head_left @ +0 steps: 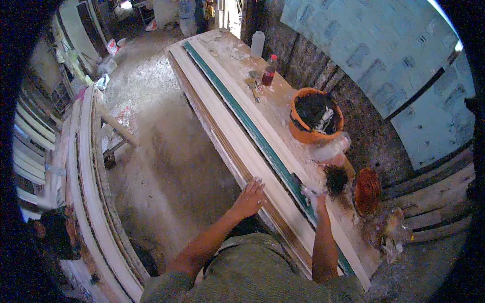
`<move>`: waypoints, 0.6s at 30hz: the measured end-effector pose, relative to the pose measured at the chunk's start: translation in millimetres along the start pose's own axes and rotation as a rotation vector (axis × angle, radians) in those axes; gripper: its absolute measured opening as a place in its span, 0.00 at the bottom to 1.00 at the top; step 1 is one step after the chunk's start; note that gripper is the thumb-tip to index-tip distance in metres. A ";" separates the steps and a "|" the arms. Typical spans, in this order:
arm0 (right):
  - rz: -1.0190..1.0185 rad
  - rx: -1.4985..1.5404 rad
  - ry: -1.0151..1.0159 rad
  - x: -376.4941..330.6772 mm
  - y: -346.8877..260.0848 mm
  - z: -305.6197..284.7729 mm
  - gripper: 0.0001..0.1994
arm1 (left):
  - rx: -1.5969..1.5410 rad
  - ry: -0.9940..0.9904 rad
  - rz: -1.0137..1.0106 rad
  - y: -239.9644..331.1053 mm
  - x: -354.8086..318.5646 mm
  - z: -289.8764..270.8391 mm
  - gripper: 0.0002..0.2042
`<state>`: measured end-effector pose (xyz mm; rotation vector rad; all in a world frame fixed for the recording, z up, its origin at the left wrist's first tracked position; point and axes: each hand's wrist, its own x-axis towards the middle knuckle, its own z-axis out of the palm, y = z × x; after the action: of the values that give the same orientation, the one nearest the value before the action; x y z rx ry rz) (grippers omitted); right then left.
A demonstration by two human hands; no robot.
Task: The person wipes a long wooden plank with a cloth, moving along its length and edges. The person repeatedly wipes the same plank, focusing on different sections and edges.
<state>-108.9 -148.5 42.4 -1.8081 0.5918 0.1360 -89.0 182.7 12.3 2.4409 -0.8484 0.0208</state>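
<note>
Long pale strips (217,108) lie lengthwise along the work table, with a dark green strip (252,133) running between them. My left hand (251,197) rests on the near-left pale strip, its fingers stretched out over the surface beside a brown grooved edge (275,214). White residue coats my right hand (315,196), whose fingers are closed at the green strip. From them sticks out a small dark flat tool (297,179), which touches or hovers just over the strip; its exact kind is too small to tell.
Right of the strips stand an orange bucket (303,135) with dark contents, a dark bristly clump (336,180) and a reddish-brown round object (368,191). A red-capped bottle (269,76) and a white jug (257,44) are farther back. More long strips (96,187) lie at left, near another person (55,232).
</note>
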 end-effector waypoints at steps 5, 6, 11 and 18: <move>-0.065 0.022 0.019 97.7 -62.6 118.5 0.12 | -0.107 -0.026 -0.088 -83.4 25.7 -45.5 0.31; -0.104 -0.025 0.021 117.6 -76.4 142.0 0.12 | -0.124 0.034 -0.056 -105.5 33.1 -57.5 0.31; -0.324 -0.112 0.090 205.1 -157.2 270.7 0.12 | -0.149 -0.016 -0.122 -228.7 73.0 -131.4 0.30; -0.299 -0.222 0.082 328.7 -283.2 434.4 0.12 | -0.137 -0.187 -0.235 -368.0 136.7 -249.8 0.32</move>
<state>393.5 203.7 21.1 -2.1037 0.3673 -0.0799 272.9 469.9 67.9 2.4227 -0.6121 -0.3458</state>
